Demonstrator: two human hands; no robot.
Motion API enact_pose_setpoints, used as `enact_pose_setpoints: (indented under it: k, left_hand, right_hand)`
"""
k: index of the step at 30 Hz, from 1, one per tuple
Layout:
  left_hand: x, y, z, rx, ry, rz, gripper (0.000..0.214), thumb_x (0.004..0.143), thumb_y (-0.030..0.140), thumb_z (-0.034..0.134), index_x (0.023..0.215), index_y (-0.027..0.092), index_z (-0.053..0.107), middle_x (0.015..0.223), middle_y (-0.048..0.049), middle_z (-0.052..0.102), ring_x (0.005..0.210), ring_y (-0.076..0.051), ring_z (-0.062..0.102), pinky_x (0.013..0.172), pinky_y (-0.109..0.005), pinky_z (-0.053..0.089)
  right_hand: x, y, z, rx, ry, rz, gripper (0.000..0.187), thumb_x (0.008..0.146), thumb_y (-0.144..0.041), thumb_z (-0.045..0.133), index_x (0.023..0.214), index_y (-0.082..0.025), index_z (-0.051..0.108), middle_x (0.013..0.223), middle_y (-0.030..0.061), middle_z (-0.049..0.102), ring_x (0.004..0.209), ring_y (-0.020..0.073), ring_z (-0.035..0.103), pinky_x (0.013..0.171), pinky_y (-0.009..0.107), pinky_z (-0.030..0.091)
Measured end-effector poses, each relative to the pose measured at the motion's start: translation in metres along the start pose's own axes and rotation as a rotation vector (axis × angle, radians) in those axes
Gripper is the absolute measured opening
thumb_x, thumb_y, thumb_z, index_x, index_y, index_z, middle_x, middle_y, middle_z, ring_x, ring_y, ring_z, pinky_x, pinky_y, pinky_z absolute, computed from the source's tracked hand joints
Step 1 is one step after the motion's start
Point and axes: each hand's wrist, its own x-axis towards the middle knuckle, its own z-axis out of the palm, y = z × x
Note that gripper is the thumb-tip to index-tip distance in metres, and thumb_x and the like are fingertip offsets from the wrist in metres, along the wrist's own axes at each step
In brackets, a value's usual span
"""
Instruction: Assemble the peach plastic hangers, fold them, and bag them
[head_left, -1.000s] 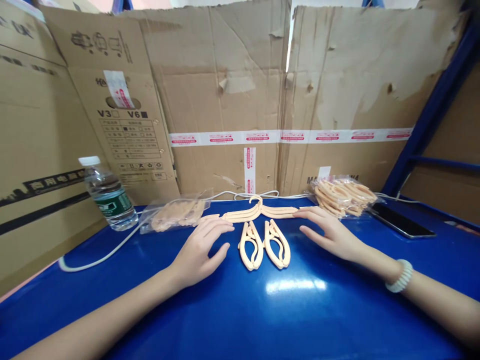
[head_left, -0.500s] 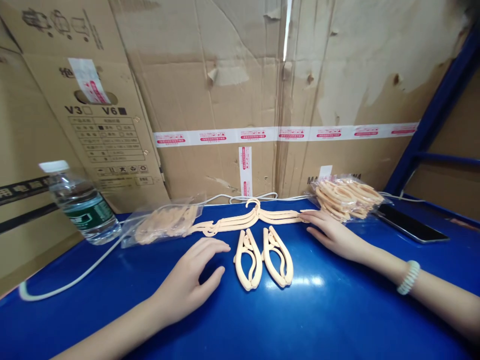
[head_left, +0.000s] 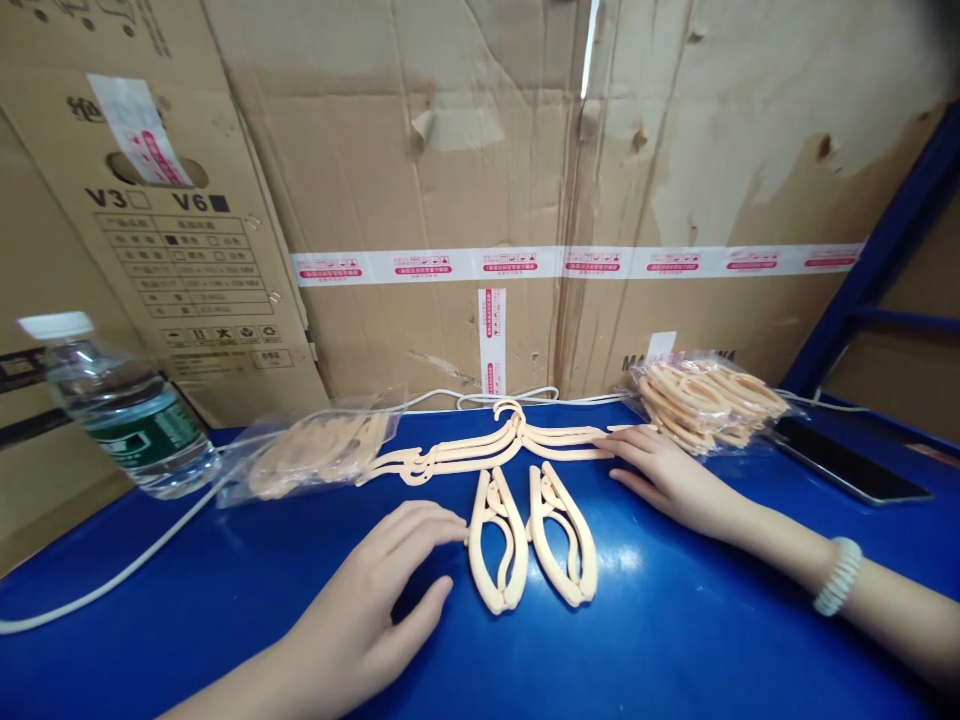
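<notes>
Pale cream unfolded hangers (head_left: pixel 516 430) lie overlapping on the blue tabletop, arms spread left and right, a hook at the top. In front of them, side by side, are a left folded hanger (head_left: pixel 480 560) and a right folded hanger (head_left: pixel 588 545). My left hand (head_left: pixel 375 590) is open, thumb apart from slightly bent fingers; its fingertips reach the left edge of the left folded hanger, and I cannot tell whether they touch it. My right hand (head_left: pixel 675 475), a pale coiled band at its wrist, is open with its fingertips resting on the unfolded hangers' right arm.
Clear bags of folded hangers lie at the left (head_left: pixel 311 460) and the right (head_left: pixel 705 395). A water bottle (head_left: pixel 139 430) leans at far left, beside a white cable (head_left: pixel 112 592). A phone (head_left: pixel 847 460) lies at far right. Cardboard (head_left: pixel 420 330) walls the back.
My view has shifted slightly and come closer to the table. My left hand has come nearer the left folded hanger. My right hand stays at the unfolded hangers' right arm.
</notes>
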Motion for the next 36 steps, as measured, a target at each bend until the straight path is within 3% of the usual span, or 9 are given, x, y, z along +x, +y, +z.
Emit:
enact_pose_setpoints:
  k: [9,19,24,30,33,36]
  left_hand:
    - [0.002,0.0,0.001,-0.028,0.03,-0.039,0.032,0.093,0.02,0.05,0.122,0.032,0.058,0.121,-0.0044,0.065,0.115,-0.024,0.06,0.101,-0.038,0.049]
    - [0.002,0.001,-0.003,-0.119,0.048,-0.234,0.033,0.087,0.024,0.057,0.118,0.032,0.063,0.119,-0.0034,0.07,0.109,-0.027,0.067,0.094,-0.041,0.057]
    - [0.0,-0.009,0.003,-0.438,0.102,-0.456,0.036,0.084,0.034,0.062,0.119,0.029,0.063,0.126,-0.0081,0.068,0.119,-0.031,0.063,0.101,-0.049,0.053]
    - [0.005,-0.025,0.007,-0.751,0.213,-0.702,0.07,0.075,0.046,0.071,0.134,0.021,0.042,0.141,-0.0196,0.054,0.126,-0.034,0.057,0.108,-0.05,0.046]
    - [0.006,-0.023,0.006,-0.778,0.269,-0.69,0.075,0.076,0.045,0.071,0.136,0.022,0.034,0.143,-0.0205,0.049,0.123,-0.033,0.059,0.104,-0.048,0.05]
    - [0.004,-0.019,0.006,-0.741,0.245,-0.605,0.066,0.08,0.04,0.069,0.134,0.026,0.033,0.14,-0.0174,0.051,0.113,-0.03,0.065,0.095,-0.044,0.056]
  right_hand:
    - [0.011,0.001,0.005,0.066,0.022,-0.027,0.019,0.099,-0.024,0.048,0.095,-0.019,0.066,0.093,0.0112,0.067,0.086,0.0256,0.064,0.078,0.042,0.054]
    - [0.006,-0.011,-0.005,0.141,0.122,0.131,0.016,0.097,-0.032,0.049,0.084,-0.023,0.054,0.078,0.0044,0.065,0.067,0.0201,0.064,0.06,0.032,0.052]
    - [-0.004,-0.014,-0.013,0.232,0.186,0.157,0.023,0.098,-0.045,0.049,0.095,-0.023,0.057,0.08,0.0054,0.069,0.067,0.0209,0.066,0.058,0.032,0.054]
    - [-0.01,-0.026,-0.035,0.226,0.197,0.155,0.028,0.097,-0.047,0.053,0.112,-0.026,0.063,0.09,0.0051,0.074,0.069,0.0214,0.069,0.059,0.031,0.057]
    - [-0.01,-0.034,-0.038,0.242,0.181,0.129,0.024,0.097,-0.043,0.054,0.109,-0.026,0.065,0.094,0.0056,0.075,0.077,0.0228,0.071,0.063,0.031,0.058]
    - [-0.011,-0.041,-0.035,0.264,0.135,0.101,0.02,0.097,-0.04,0.053,0.105,-0.026,0.065,0.094,0.005,0.075,0.079,0.0226,0.072,0.066,0.03,0.06]
